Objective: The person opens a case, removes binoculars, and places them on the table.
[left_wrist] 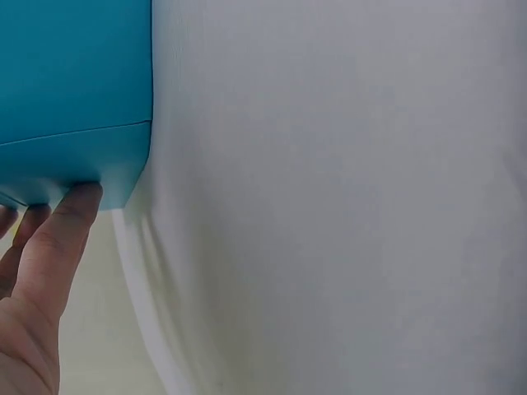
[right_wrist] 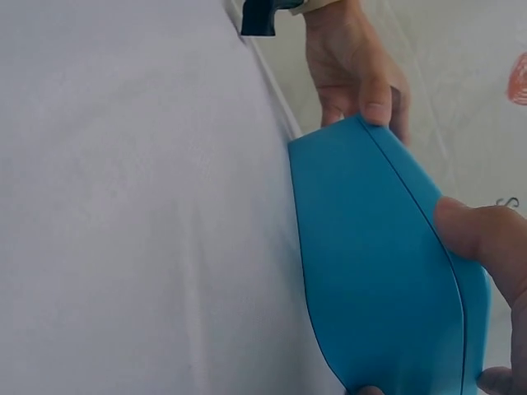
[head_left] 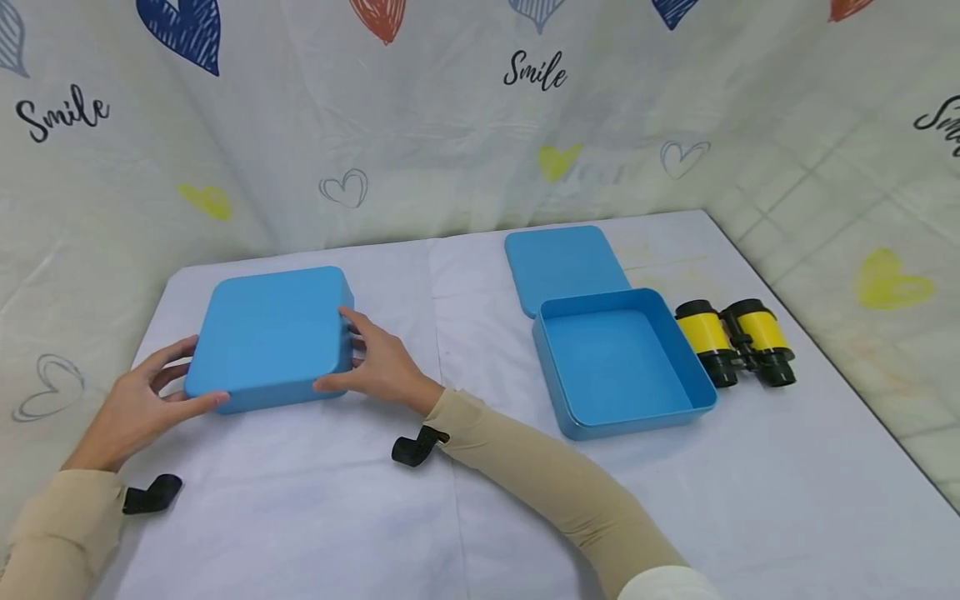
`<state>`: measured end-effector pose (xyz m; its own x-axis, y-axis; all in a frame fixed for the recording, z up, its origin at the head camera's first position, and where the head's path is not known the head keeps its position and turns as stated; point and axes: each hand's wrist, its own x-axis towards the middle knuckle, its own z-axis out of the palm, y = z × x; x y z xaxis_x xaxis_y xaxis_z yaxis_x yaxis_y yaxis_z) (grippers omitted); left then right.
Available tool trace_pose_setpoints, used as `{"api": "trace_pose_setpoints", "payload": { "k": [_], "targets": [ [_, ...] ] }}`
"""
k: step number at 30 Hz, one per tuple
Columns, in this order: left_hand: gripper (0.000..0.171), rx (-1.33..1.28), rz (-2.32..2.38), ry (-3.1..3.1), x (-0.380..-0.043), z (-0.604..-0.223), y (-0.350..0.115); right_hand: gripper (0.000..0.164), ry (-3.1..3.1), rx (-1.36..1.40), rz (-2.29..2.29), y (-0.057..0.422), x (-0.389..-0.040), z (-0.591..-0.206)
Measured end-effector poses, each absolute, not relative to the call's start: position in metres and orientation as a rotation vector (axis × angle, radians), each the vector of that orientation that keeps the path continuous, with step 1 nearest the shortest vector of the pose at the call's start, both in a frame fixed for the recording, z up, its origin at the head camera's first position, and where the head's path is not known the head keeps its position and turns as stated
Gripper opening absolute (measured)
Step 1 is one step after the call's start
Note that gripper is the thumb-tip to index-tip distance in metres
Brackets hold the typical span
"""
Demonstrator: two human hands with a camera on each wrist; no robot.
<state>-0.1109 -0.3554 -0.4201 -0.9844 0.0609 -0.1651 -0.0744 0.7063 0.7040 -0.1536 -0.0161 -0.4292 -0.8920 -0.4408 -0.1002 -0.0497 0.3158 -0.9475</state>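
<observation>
On my head view the closed blue box sits at the left of the table, and it seems to rest on the cloth rather than hang above it. The left hand grips its left end, thumb at the near corner and fingers along the side. The right hand grips the opposite end, its thumb at the near corner and its fingers on the right side. I read this two-ended hold as a way to manage a broad, smooth shape: with support on both sides, it is less likely to twist or slip. My right wrist view puts the right thumb near the lid seam, so I judge that this grip may help steady the lid too.

Well apart on the right stands the lidless blue box, upright, with its hollow facing up and bare inside. A flat blue lid lies just behind it, its near edge hidden from me. I take that placing as leaving the mouth clear. The binoculars lie just beside the box's right wall, probably for easy reach; I cannot tell whether they touch.
</observation>
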Motion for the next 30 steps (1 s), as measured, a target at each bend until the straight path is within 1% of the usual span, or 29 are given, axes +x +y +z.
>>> {"api": "trace_pose_setpoints", "payload": {
  "k": [12, 17, 30],
  "targets": [
    [0.097, 0.025, 1.239, 2.687, -0.102, -0.423, -0.345, 0.108, 2.246, -0.425, -1.606, 0.000, -0.142, -0.428],
    [0.096, 0.090, 1.286, 2.686, -0.099, -0.422, -0.341, 0.108, 2.239, -0.426, -1.615, 0.007, -0.139, -0.428],
    [0.098, 0.131, 1.276, 2.678, -0.093, -0.424, -0.331, 0.106, 2.225, -0.438, -1.632, 0.020, -0.129, -0.427]
  ]
}}
